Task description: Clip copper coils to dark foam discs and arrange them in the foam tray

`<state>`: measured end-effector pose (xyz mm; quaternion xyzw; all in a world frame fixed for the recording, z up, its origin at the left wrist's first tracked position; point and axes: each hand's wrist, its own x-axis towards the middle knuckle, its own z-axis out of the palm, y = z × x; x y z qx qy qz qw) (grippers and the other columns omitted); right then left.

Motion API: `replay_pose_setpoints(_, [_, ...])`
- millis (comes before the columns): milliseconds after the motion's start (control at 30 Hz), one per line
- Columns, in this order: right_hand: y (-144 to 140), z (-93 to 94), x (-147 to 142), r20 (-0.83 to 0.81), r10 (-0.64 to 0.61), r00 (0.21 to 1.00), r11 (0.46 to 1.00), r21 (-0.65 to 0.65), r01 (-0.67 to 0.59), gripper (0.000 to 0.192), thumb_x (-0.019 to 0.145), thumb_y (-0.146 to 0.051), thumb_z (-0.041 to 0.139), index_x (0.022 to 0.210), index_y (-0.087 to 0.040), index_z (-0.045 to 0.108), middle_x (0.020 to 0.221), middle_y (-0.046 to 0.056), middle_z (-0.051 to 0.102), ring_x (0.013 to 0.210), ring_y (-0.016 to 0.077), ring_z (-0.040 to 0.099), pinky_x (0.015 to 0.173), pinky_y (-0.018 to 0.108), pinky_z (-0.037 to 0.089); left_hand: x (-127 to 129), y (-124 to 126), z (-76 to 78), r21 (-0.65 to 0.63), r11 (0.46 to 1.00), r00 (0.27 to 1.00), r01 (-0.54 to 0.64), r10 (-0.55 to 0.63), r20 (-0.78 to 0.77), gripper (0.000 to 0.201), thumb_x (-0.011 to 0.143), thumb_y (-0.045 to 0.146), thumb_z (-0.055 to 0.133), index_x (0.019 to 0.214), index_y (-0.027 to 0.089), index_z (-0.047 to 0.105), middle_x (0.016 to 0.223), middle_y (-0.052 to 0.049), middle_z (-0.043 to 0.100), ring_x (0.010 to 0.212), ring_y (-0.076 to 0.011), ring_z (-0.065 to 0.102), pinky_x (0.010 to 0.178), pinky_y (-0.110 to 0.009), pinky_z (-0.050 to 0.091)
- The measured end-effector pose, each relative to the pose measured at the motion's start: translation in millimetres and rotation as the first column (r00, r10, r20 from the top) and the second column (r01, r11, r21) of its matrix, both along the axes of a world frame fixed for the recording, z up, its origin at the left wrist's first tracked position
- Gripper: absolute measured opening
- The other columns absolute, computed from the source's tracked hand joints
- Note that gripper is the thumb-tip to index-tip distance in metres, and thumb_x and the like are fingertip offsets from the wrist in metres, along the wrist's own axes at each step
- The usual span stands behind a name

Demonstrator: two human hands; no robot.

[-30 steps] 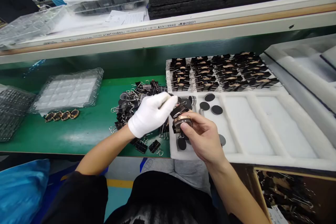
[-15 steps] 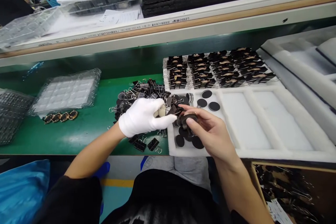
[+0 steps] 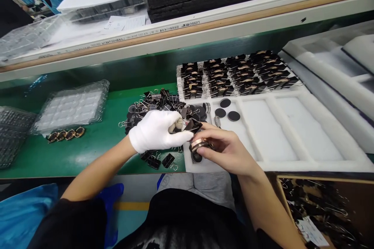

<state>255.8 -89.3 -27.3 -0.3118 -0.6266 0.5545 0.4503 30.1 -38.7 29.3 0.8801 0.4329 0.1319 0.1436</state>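
Note:
In a white glove, my left hand (image 3: 159, 130) grips a black binder clip (image 3: 193, 125) by its wire handle. My bare right hand (image 3: 230, 149) pinches a round part with a copper-coloured rim and a dark face (image 3: 199, 146) between thumb and fingers, just below the clip's jaws. Whether clip and part touch I cannot tell. Under and left of the glove lies a heap of black binder clips (image 3: 159, 103). Black discs (image 3: 234, 116) are scattered in the left compartment of the white foam tray (image 3: 254, 163), some hidden by my right hand.
Rows of clipped parts (image 3: 242, 74) stand at the tray's back. Left are a clear plastic tray (image 3: 71, 103), several gold-rimmed rings (image 3: 70, 134) and stacked blister trays (image 3: 16, 136). A box of clips (image 3: 318, 210) sits low right. A shelf edge (image 3: 187, 33) crosses behind.
My right hand has turned the round part, so its copper-coloured rim now shows. The left hand keeps the binder clip beside it. The whole view has shifted slightly.

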Motion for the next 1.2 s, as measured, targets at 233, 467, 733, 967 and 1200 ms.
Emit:
replay_pose_setpoints(233, [3,7.5,8,0.117,0.019,0.993,0.991,0.126,-0.034,0.007,0.092,-0.023,0.074,0.098,-0.025,0.076,0.086,0.002,0.067,0.079,0.0173,0.063,0.069,0.032,0.051,2,-6,1.6,-0.215,0.975,0.998,0.058,-0.062,-0.011,0.049,0.077,0.047,0.066,0.055,0.021,0.032,0.047,0.008,0.029,0.046,-0.0077,0.026,0.048,-0.027,0.022])
replay_pose_setpoints(467, [2,11.0,10,0.176,0.073,0.982,0.989,0.113,-0.093,0.008,0.092,-0.021,0.074,0.098,-0.024,0.076,0.087,0.002,0.07,0.079,0.0155,0.066,0.073,0.029,0.053,1,-11,-8.8,-0.143,0.98,0.983,0.14,-0.12,0.14,0.047,0.084,0.04,0.061,0.057,0.02,0.028,0.049,0.008,0.024,0.049,-0.0072,0.021,0.049,-0.027,0.021])
replay_pose_setpoints(733, [0,2.7,19,0.235,-0.124,0.964,0.985,-0.092,0.149,0.015,0.089,-0.035,0.076,0.1,-0.024,0.078,0.105,0.006,0.078,0.097,0.0231,0.073,0.081,0.034,0.059,-11,-9,-5.2,-0.108,0.982,0.987,0.157,-0.158,0.002,0.049,0.091,0.044,0.06,0.06,0.02,0.03,0.049,0.008,0.027,0.047,-0.0068,0.022,0.049,-0.026,0.021])
replay_pose_setpoints(967, [3,-0.1,18,0.362,-0.107,0.926,0.993,0.002,0.114,0.024,0.086,-0.03,0.077,0.11,-0.027,0.076,0.107,0.002,0.079,0.097,0.021,0.074,0.087,0.034,0.06,-13,-19,-0.4,-0.15,0.951,0.955,0.269,-0.283,-0.085,0.051,0.096,0.053,0.055,0.06,0.02,0.042,0.05,0.005,0.037,0.046,-0.0084,0.028,0.05,-0.027,0.021])
replay_pose_setpoints(1200, [-1,3.1,16,0.404,-0.068,0.912,0.996,0.078,0.039,0.021,0.086,-0.021,0.075,0.106,-0.027,0.076,0.102,-0.002,0.08,0.092,0.0161,0.074,0.081,0.026,0.058,-13,-20,6.4,-0.216,0.943,0.945,0.255,-0.29,-0.15,0.055,0.096,0.057,0.054,0.057,0.02,0.039,0.049,0.005,0.031,0.046,-0.0091,0.021,0.049,-0.029,0.018])
